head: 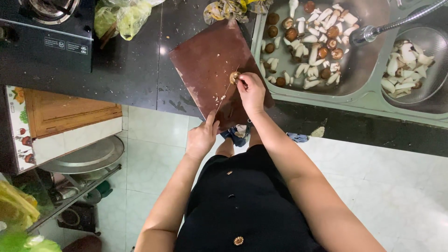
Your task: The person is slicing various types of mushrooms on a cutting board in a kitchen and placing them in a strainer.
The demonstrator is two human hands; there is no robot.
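Head view, at the counter. We have a mushroom (234, 76) on the brown board (210, 65), toward its right edge, next to the sink (359, 91).

Right hand (252, 91): fingers curled down on the mushroom, pinning it from the right and near side. The mushroom lies just left of and beyond the fingertips.

Left hand (201, 137): clenched round the handle of a knife (226, 92), forefinger laid along the top. The blade runs diagonally up and right from this hand, its tip meeting the mushroom on the left side. The blade's long axis thus points almost straight at the right fingertips; little gap shows between edge and fingers.

The right hand is the nearer to the mushroom; the left hand sits off the board's near edge.

Sink holds more mushrooms, whole brown caps and white pieces (308, 42); a metal bowl (431, 91) at right holds further pieces.
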